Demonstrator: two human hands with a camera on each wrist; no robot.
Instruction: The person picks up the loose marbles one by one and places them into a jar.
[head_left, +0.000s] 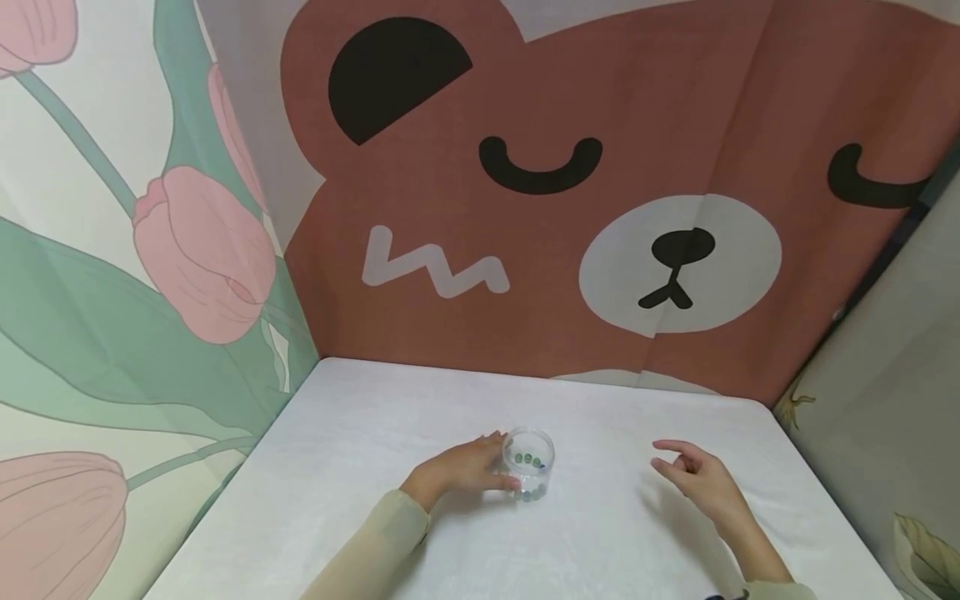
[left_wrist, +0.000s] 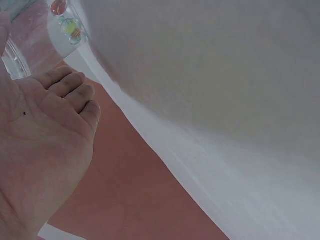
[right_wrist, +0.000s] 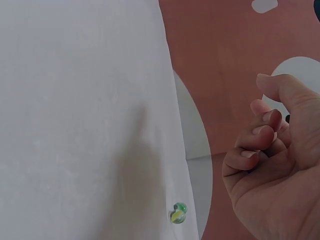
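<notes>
A clear, round plastic jar point(head_left: 529, 475) stands on the white table, with several glass marbles point(head_left: 528, 495) at its bottom. My left hand point(head_left: 471, 465) holds it from the left side, thumb at the front and fingers toward the back. In the left wrist view the jar point(left_wrist: 37, 42) is cut off at the top left corner, past the fingers of the left hand point(left_wrist: 47, 135). Red and yellow-green marbles point(left_wrist: 70, 25) show through its wall. My right hand point(head_left: 701, 483) hovers over the right part of the table, fingers loosely bent and holding nothing.
The white-covered table point(head_left: 600, 550) runs back to a cloth printed with a brown bear point(head_left: 540, 275). A tulip-patterned curtain point(head_left: 202, 250) hangs on the left, and a pale curtain point(head_left: 885, 400) closes the right side.
</notes>
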